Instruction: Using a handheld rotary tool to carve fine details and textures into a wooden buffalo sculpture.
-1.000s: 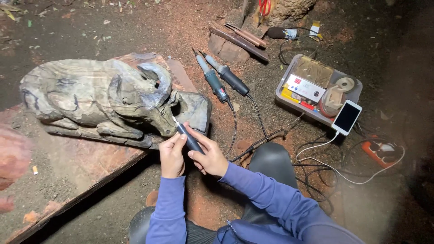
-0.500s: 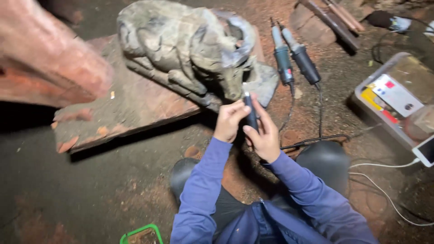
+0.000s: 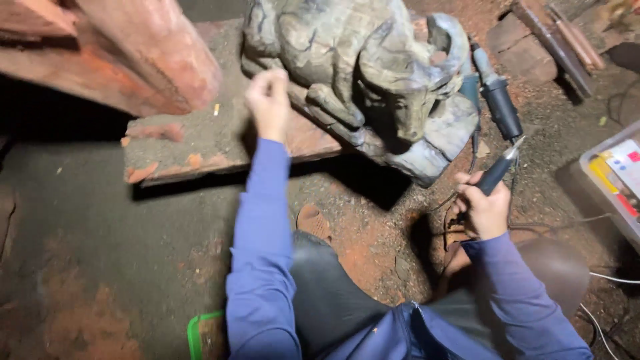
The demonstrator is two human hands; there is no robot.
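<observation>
Far left: a big reddish rough-hewn wooden block (image 3: 127,53) lies at the top corner, over dark ground.
Plank: a flat reddish dusty wooden board (image 3: 200,143) juts out from under the carving.
Left hand: the left hand (image 3: 269,100) is stretched forward in a blue sleeve, fingers curled loosely together, blurred; it lies at the near flank of the carving, and I cannot tell whether it touches it or holds anything.
Carving: the grey-green carved wooden animal figure with curled horns (image 3: 360,73) rests on the board, head lowered toward the right.
Right hand: the right hand (image 3: 483,207) is wrapped around the dark pen-shaped corded rotary carving tool (image 3: 499,170), tip pointing up and away, just right of the figure's base, apart from it.
Beyond: two more dark cylindrical handpieces (image 3: 493,93) lie on the ground behind.
Far right: a grey open plastic tray (image 3: 593,183) with coloured packets sits at the edge.
</observation>
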